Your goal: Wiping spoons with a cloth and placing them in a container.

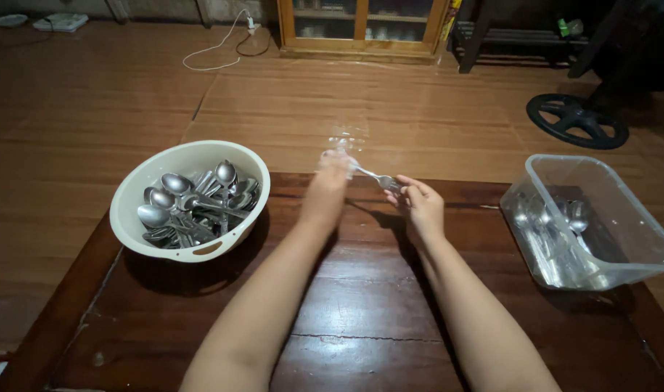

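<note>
Both hands up over far edge of the dark wooden surface (361, 305). Right hand (419, 203) pinches a shiny metal fork (375, 176) by its handle. Left hand (330, 181) closed on clear plastic wrap (341, 149) around its other end. Cream bowl (140, 189) of spoons left, clear tub (637, 218) of cutlery right.

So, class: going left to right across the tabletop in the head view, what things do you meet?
Cream bowl of spoons → left hand gripping clear plastic wrap → piece of cutlery → right hand → clear plastic tub of wrapped cutlery.
</note>
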